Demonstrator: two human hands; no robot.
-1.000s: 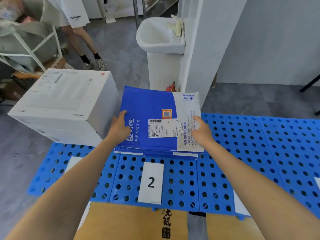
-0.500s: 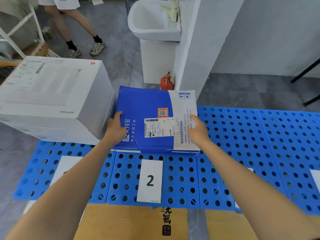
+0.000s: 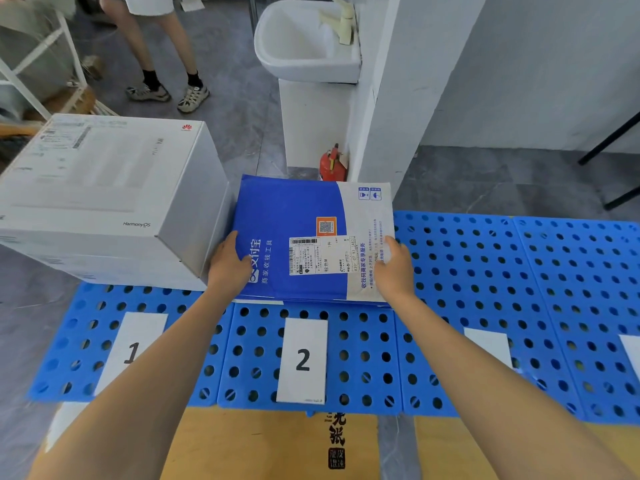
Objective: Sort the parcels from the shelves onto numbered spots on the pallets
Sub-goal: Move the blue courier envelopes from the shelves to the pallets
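Blue parcel [image 3: 298,237] down at the far edge of the pallet [image 3: 485,271], behind label 2 [image 3: 302,360]. Our left hand [image 3: 227,268] and right hand [image 3: 394,268] clamp its side edges, release pending. White box [image 3: 104,195] sits behind label 1 [image 3: 133,351]; we judge most sorting remains.

- Flat parcel [image 3: 304,237]: blue with a white right strip, shipping label face up. It sits level at the spot behind card 2 [image 3: 302,360], gripped at its side edges by the left hand [image 3: 228,266] and right hand [image 3: 394,268].
- White box [image 3: 104,188]: large, closed, upright behind card 1 [image 3: 133,348], just beside the flat parcel.
- Pallet [image 3: 485,271]: blue, perforated.
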